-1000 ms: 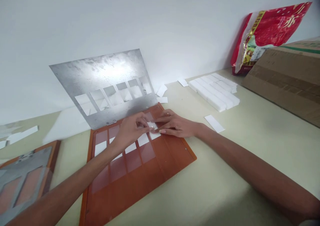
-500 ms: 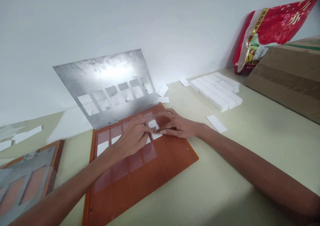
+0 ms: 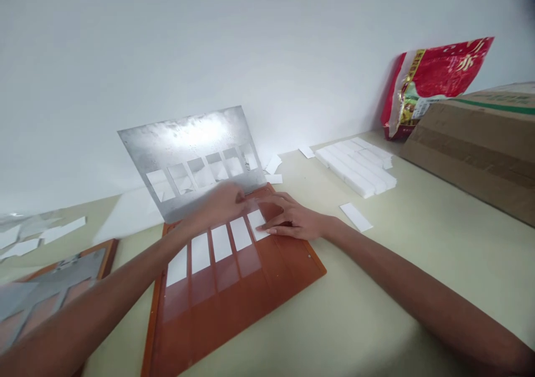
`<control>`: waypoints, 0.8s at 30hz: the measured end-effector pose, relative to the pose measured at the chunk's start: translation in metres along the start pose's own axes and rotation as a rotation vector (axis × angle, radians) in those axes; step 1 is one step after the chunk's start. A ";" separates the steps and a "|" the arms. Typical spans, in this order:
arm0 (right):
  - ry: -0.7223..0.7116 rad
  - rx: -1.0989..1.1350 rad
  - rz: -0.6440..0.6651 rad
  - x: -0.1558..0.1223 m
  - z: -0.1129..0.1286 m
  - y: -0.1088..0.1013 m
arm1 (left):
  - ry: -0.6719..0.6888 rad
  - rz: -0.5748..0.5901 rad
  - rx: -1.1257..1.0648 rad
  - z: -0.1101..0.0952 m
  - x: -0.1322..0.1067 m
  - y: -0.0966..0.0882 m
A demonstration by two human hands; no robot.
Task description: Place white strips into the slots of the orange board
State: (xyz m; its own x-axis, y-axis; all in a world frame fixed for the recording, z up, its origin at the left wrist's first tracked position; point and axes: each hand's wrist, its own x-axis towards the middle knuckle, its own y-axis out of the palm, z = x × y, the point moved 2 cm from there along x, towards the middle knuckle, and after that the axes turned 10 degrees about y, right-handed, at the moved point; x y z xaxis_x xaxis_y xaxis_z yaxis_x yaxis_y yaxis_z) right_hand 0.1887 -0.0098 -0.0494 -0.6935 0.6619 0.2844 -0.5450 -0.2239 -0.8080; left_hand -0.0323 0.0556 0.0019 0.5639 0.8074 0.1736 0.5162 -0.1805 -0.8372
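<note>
An orange-brown board (image 3: 234, 316) lies on the table with a row of several white paper strips on it, the rightmost strip (image 3: 256, 224) next to my right hand (image 3: 292, 224). Its fingertips rest on the board, touching that strip's edge, and nothing is held. My left hand (image 3: 219, 204) hovers, slightly blurred, over the board's far end, just in front of a hinged metal stencil plate (image 3: 188, 143) with rectangular windows. Its fingers hide the far ends of the middle strips, and I see nothing in it.
A stack of white bars (image 3: 355, 168) lies to the right, with loose white strips (image 3: 355, 216) around it. A red printed bag (image 3: 434, 82) leans on the wall beside a cardboard box (image 3: 472, 148). Another board with a metal plate (image 3: 54, 288) sits at lower left.
My left hand has lifted back toward the metal plate, uncovering the row of white strips. My right hand stays by the rightmost strip. The view has shifted slightly.
</note>
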 end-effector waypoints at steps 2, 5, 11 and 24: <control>0.006 -0.008 0.001 0.000 0.000 0.000 | -0.001 0.052 0.027 0.003 0.003 0.006; 0.004 -0.011 0.000 0.000 -0.002 0.002 | -0.012 0.122 0.053 0.007 0.004 0.013; -0.014 -0.007 -0.031 -0.001 -0.004 0.003 | -0.060 0.201 0.039 0.014 0.002 0.017; -0.005 0.002 -0.033 0.000 -0.004 0.004 | -0.134 0.280 -0.133 0.025 0.001 0.017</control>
State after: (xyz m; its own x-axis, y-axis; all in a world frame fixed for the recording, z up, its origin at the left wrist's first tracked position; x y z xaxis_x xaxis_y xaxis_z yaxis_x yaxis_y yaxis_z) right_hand 0.1890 -0.0076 -0.0547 -0.6777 0.6653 0.3133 -0.5682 -0.2033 -0.7974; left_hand -0.0395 0.0676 -0.0252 0.6109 0.7808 -0.1308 0.4378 -0.4709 -0.7659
